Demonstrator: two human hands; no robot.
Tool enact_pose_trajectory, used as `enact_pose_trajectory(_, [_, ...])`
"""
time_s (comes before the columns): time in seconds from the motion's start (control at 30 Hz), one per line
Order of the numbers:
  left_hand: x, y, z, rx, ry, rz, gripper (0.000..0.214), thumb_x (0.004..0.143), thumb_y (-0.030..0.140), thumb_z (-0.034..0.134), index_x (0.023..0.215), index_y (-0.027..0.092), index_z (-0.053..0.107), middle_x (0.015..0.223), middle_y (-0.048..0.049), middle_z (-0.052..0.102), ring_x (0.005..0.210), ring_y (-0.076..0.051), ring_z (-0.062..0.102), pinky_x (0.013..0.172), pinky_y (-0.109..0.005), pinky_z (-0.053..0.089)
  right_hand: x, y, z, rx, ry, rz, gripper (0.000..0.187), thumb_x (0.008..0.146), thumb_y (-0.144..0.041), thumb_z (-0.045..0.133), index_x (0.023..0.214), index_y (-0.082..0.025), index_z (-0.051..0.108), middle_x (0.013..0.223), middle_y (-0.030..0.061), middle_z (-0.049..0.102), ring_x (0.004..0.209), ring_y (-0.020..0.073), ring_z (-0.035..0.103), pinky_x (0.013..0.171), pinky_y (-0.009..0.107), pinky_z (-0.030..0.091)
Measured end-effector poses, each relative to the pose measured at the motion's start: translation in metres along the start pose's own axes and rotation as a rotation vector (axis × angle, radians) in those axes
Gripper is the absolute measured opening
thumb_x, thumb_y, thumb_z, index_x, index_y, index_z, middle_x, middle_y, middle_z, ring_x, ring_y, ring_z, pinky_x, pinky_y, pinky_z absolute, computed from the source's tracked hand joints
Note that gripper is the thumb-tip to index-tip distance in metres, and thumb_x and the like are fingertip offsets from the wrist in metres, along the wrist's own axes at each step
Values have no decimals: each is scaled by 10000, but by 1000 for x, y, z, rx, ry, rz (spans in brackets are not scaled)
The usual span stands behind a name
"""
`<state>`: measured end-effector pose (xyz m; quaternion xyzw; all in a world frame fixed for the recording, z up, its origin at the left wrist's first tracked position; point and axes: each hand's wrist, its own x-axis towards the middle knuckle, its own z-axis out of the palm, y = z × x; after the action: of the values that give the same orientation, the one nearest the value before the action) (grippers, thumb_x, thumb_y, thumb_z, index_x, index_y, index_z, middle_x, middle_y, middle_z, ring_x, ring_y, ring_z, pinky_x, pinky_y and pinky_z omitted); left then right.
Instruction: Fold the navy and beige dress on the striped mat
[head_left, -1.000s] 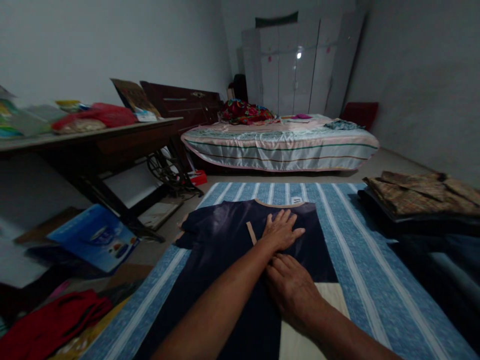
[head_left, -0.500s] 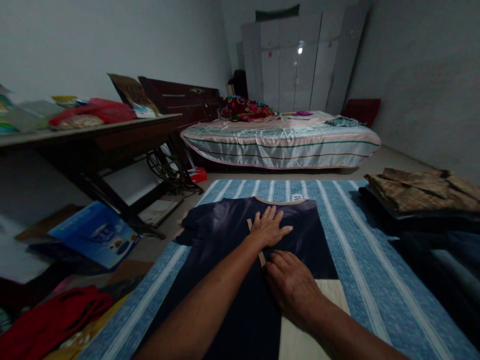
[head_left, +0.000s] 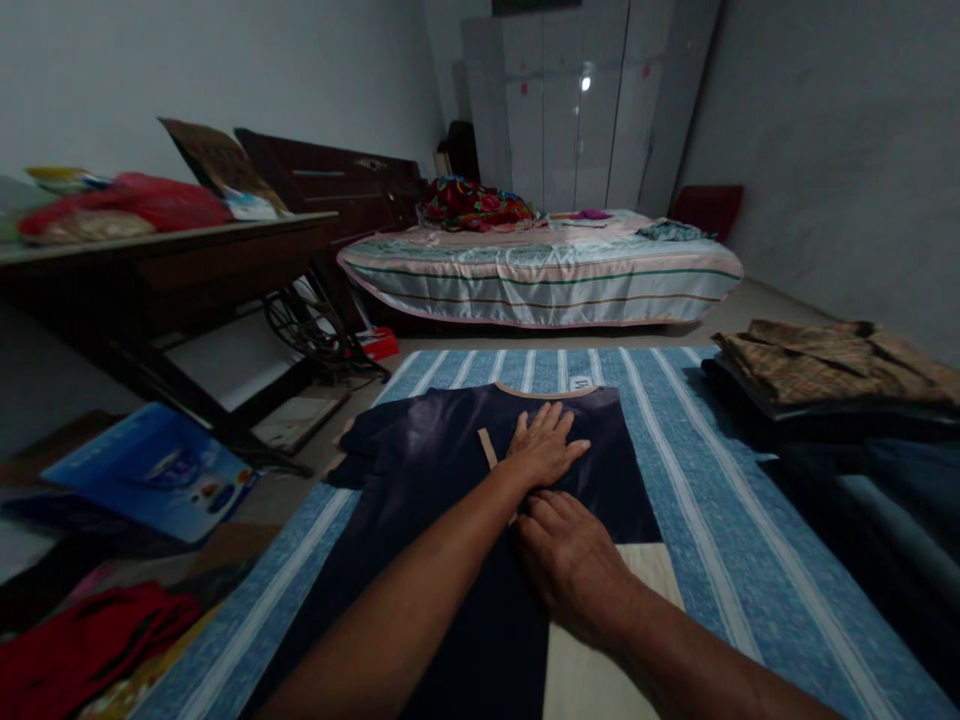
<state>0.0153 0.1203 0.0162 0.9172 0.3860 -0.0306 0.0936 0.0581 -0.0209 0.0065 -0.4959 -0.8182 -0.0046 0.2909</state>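
A dark navy T-shirt with a tan-edged neckline and a cream lower panel lies spread out, its collar at the far end. My left hand rests flat on its upper chest, fingers spread, just right of a narrow tan strip. Close below it, my right hand is closed on the shirt with curled fingers; its thumb and fingertips are mostly hidden. Beneath the shirt is a blue cloth with white stripes. A small white label shows at the collar.
On the right sit folded checked brown clothes and dark folded garments. To the left are a sewing-machine table, a blue box and red cloth. A bed stands beyond.
My left hand has slid right across the shirt, baring more of the tan strip's upper end and coming closer to my right hand. The camera view has shifted slightly.
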Motion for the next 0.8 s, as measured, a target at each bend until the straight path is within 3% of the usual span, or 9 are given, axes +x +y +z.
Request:
enact_pose_trajectory(0.33, [5, 1, -2, -24, 12, 10, 695, 911, 613, 192, 1464, 192, 176, 1550, -74, 79, 1420, -228, 21, 1121, -525, 75, 0, 1, 1, 17, -4, 9, 204, 860, -119, 480, 1032, -139, 587, 980, 105, 594, 974, 241, 500, 869, 388, 412])
enact_pose_trajectory(0.6, [13, 3, -2, -44, -36, 2, 749, 887, 666, 156, 1463, 189, 189, 1546, -72, 103, 1420, -240, 5, 1121, -530, 64, -1, 0, -1, 13, -12, 16, 197, 873, -128, 466, 1026, -157, 587, 977, 102, 597, 1002, 240, 501, 884, 392, 405])
enact_pose_trajectory(0.8, [12, 2, 0, -55, -5, -3, 746, 881, 677, 145, 1456, 205, 208, 1543, -67, 132, 1420, -240, 25, 1123, -519, 78, -1, -1, -2, 25, -21, 20, 175, 869, -126, 478, 1000, -155, 591, 966, 101, 597, 981, 229, 508, 874, 383, 409])
